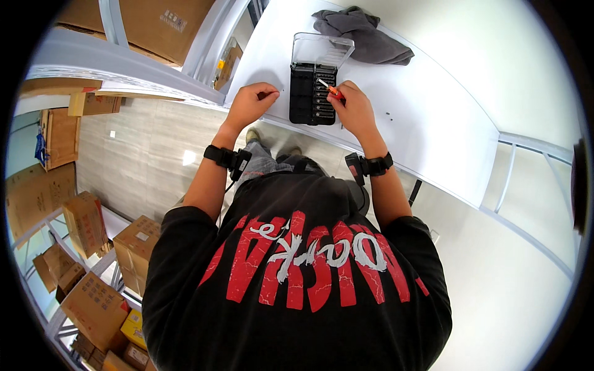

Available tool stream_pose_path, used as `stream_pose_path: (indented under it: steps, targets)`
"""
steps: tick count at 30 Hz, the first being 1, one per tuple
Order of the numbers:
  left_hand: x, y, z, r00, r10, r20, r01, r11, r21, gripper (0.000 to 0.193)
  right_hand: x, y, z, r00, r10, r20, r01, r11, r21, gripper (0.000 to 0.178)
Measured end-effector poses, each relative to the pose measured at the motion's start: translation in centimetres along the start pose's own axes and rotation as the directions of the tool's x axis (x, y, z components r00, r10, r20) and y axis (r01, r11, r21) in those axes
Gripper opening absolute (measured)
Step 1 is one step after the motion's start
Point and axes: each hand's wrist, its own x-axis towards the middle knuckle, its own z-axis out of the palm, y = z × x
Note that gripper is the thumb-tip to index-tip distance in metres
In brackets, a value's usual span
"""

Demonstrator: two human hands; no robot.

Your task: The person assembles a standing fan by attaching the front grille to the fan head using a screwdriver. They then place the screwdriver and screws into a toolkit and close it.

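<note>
A crumpled grey cloth (pixel 365 36) lies on the white table (pixel 433 111). Cardboard boxes (pixel 93 247) crowd the tiled floor (pixel 142 161) at the left.

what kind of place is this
Likely a storeroom or warehouse workshop: stacked cardboard boxes on metal shelving, plus a white worktable holding a black fuse block.

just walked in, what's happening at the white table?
A person stands at a white table, bent over a black fuse block whose clear lid is tipped open. The right hand holds a small red-handled screwdriver with its tip on the block's right-hand row. The left hand rests on the table just left of the block, fingers pinched together; whether it holds anything is too small to tell. A grey cloth lies behind the block.
</note>
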Motion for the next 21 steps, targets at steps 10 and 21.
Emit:
stream_pose_path:
  steps: [10, 21]
  targets:
    - [0.2, -2.4, -0.2, 0.994, -0.076, -0.077, 0.056, 0.973, -0.226, 0.011, 0.3, 0.6, 0.9, 1.0, -0.017, 0.01, 0.018, 0.998, -0.061, 0.019]
    - [0.5, -3.0, -0.6, 0.995, -0.074, -0.07, 0.055, 0.968, -0.243, 0.011, 0.1, 0.5, 0.9, 0.999, -0.048, 0.015, 0.049, 0.991, -0.126, 0.018]
